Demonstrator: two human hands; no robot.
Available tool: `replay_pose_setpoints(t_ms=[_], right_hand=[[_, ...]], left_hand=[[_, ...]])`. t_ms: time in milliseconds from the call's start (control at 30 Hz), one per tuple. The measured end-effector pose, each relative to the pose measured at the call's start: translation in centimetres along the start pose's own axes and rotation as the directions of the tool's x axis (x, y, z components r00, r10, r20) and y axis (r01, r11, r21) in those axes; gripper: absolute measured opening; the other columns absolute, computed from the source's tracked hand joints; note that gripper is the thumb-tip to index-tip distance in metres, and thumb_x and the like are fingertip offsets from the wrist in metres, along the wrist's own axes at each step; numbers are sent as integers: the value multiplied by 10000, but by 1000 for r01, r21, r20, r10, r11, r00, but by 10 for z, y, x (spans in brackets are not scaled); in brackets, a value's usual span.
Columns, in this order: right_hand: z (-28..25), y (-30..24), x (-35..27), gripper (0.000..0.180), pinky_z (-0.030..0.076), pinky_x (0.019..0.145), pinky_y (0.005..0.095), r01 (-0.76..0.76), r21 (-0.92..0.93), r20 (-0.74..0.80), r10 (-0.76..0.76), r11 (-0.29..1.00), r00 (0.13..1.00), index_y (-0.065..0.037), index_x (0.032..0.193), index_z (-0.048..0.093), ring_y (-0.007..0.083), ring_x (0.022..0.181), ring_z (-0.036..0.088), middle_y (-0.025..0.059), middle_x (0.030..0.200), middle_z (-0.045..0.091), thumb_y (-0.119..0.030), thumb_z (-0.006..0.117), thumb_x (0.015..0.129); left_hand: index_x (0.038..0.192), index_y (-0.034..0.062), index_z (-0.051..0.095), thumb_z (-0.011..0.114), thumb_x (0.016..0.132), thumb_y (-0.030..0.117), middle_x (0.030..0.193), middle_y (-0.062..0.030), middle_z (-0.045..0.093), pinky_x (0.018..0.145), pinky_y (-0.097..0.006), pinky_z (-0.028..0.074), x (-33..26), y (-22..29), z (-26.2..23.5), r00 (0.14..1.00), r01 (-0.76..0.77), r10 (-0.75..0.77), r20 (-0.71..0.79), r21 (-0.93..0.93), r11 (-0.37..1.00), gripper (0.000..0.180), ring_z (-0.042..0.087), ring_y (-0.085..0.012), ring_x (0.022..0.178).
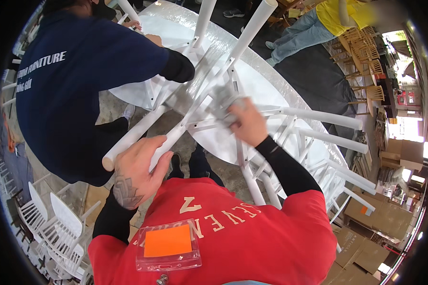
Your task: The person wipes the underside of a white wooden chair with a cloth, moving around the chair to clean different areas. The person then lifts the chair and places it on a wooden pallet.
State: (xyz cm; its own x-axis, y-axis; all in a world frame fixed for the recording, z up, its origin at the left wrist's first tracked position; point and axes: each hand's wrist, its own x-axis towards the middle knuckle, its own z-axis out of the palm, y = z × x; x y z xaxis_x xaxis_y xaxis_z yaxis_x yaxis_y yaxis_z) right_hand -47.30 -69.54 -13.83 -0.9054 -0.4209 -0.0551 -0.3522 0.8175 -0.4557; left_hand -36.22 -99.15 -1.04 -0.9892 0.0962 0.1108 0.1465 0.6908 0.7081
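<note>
Upturned white chairs lie with their legs in the air in front of me. My left hand (140, 168) is wrapped round the end of a white chair leg (178, 135), the thumb apart from the fingers. A second leg (138, 135) of the chair slants just beside it. My right hand (248, 122) is closed on a grey cloth (223, 102), smeared by motion, against the chair's frame near the joints. The white seat (218, 145) shows underneath.
A co-worker in a dark blue shirt (85, 57) bends over another upturned chair at left. Under the chairs is a plastic-wrapped surface (176, 16). White chairs (57, 223) stand lower left; cardboard boxes (375, 213) and wooden chairs (368, 92) are at right. Someone wears a yellow shirt (335, 16).
</note>
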Motion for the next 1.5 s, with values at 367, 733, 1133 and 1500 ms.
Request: replay_pose_setpoints(t_ms=[367,733,1133,1500], right_hand=[[214,12,-13,356,445,1024,527,-219,-179,-200,182,959,963,-180,1269,660,420,1314,471,211,1459,482,-189,571,924],[229,-7,-28,417,474,1005,533,-493,-71,-294,454,867,841,-143,1316,607,449,1254,508,266,1424,452,-132,597,900],[206,53,-153,597,376,1050,524,-874,-11,-484,762,486,430,-132,1395,512,476,1238,478,289,1387,428,-248,725,850],[213,22,-94,304,485,962,499,-600,-60,-414,526,798,742,-105,1184,634,466,1217,480,252,1367,465,-142,609,884]], left_hand=[[1119,5,665,722,896,138,947,-169,717,734,-385,562,-3,-4,5,996,-88,86,32,68,994,267,724,-316,846],[1099,24,663,717,909,143,872,-142,721,689,-380,554,0,-8,9,992,-113,105,74,103,988,231,728,-288,805],[1102,21,660,714,916,147,851,-141,720,691,-382,549,0,-7,8,984,-149,143,104,60,987,231,723,-276,781],[1095,21,662,722,905,135,848,-137,731,669,-370,553,-2,-5,7,975,-189,173,143,107,976,230,739,-267,771]])
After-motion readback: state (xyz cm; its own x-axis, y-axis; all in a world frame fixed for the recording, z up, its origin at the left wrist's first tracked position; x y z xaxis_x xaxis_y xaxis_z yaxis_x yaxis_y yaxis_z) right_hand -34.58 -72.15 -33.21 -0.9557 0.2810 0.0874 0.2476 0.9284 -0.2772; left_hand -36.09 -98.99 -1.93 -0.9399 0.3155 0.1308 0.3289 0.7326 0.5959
